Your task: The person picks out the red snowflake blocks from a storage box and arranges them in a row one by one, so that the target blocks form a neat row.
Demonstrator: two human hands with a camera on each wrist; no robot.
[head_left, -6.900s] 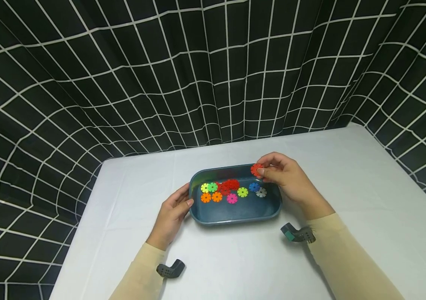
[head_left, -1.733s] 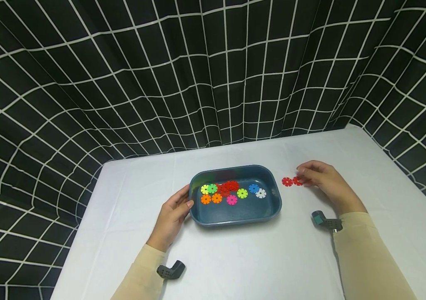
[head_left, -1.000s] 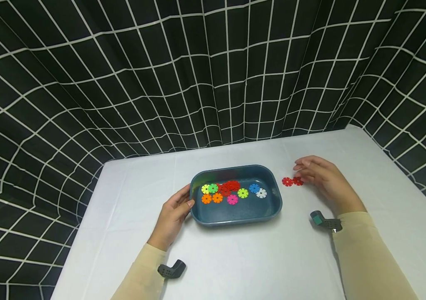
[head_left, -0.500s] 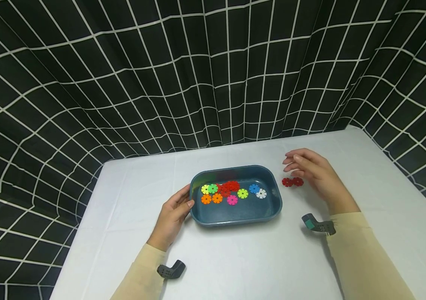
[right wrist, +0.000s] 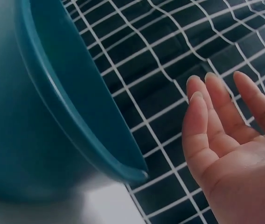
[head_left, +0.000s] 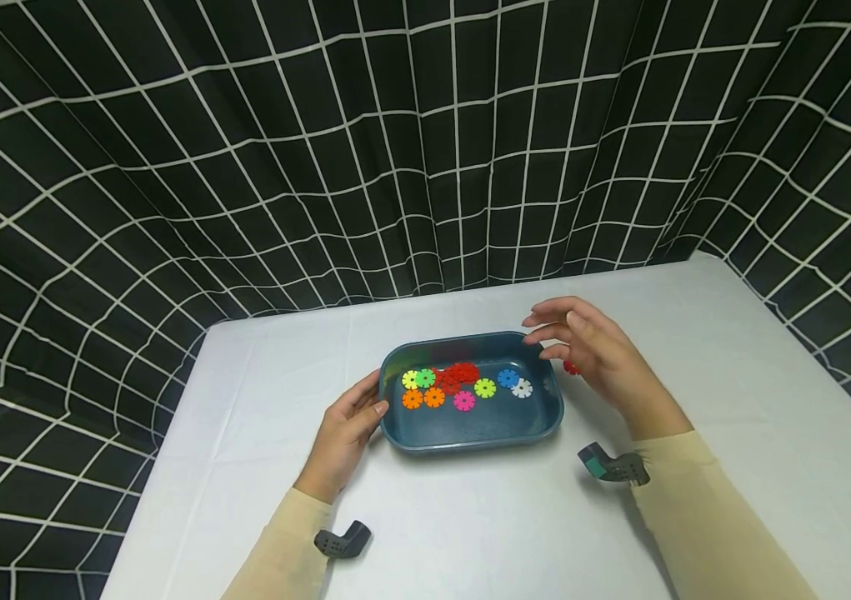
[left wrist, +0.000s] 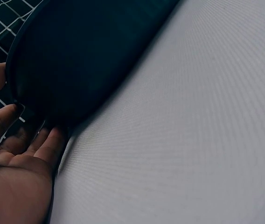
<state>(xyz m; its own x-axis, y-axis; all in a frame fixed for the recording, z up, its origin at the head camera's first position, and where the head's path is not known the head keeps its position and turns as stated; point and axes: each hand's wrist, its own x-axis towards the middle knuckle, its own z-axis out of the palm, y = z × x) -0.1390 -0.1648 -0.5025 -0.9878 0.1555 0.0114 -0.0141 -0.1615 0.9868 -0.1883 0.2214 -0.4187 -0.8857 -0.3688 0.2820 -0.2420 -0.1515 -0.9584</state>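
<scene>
My left hand holds the left end of a dark blue-green plastic tray, thumb at the rim and fingers against the outer wall. The left wrist view shows those fingers under the tray's end. Over the tray's far right corner hovers my right hand, fingers spread and holding nothing. In the right wrist view, a gap separates this hand from the tray wall. Inside the tray lie notched plastic discs: a red heap, two orange, a pink, several yellow-green, a blue and a white.
On the white-covered table, a red notched disc shows right of the tray, partly hidden by the right hand. A black curtain with white grid lines stands behind the table and along both sides.
Earlier my right hand pinched a red disc over the tray, then set it on the table beside another red one. Freed, it has moved left to the tray. My left hand stays put.
</scene>
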